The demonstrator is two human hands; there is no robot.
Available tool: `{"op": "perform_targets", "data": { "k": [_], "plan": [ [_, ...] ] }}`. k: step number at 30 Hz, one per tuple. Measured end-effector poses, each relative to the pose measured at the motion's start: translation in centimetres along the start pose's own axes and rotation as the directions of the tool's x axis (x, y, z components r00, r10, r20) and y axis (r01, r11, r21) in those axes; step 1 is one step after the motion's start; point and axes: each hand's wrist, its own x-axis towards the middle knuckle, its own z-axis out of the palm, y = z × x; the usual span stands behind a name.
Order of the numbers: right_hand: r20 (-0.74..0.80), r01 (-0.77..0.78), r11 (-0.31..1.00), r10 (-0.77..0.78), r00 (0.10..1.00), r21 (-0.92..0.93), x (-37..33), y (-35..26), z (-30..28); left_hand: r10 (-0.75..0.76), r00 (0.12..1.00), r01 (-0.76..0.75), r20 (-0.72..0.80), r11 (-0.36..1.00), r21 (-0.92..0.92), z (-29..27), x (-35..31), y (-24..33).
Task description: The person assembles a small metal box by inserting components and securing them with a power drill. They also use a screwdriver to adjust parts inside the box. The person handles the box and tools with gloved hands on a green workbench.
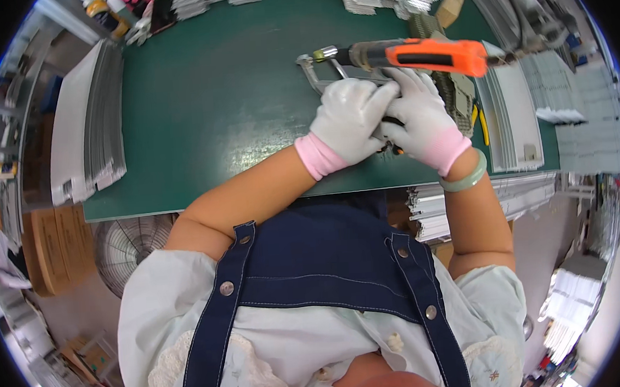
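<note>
Bent narrowly inward in a white cloth-gloved, pink-cuffed left hand [351,116] and a matching right hand [420,116], meeting around a small dark piece [391,121], mostly hidden between them; cannot tell whether gripped firmly, or by which. Placed over a smooth dark-green bench [218,78], close to the near edge. Have a grey angular metal frame [307,72] just beyond, partly covered by both hands, and an orange-and-black electric screwdriver [426,55] stretching across past the right; cannot tell whether touching.
</note>
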Motion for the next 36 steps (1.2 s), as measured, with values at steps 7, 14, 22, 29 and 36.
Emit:
{"op": "perform_targets", "data": {
  "k": [7,14,22,29,36],
  "plan": [
    [0.106,-0.002,0.959,0.033,0.994,-0.283,0.8,-1.0,-1.1,0.004,0.994,0.009,-0.112,0.993,0.119,1.9,-0.1,0.2],
    [0.204,-0.017,0.994,0.039,0.978,-0.111,1.6,1.3,-1.1,-0.020,0.943,0.040,-0.332,0.998,0.052,3.7,-1.4,0.7],
    [0.155,0.002,0.999,-0.010,0.988,0.054,2.3,1.5,-0.4,0.347,0.830,-0.403,-0.437,0.914,-0.039,4.0,-4.7,4.8],
    [0.121,0.065,0.981,-0.088,0.989,0.183,2.1,1.8,-0.4,0.146,0.917,-0.177,-0.371,0.983,-0.050,2.9,-3.4,3.2],
    [0.036,0.083,0.966,-0.094,0.995,0.244,2.4,0.4,-0.3,-0.061,0.968,0.037,-0.244,0.994,-0.101,0.3,-0.7,0.1]
  ]
}}
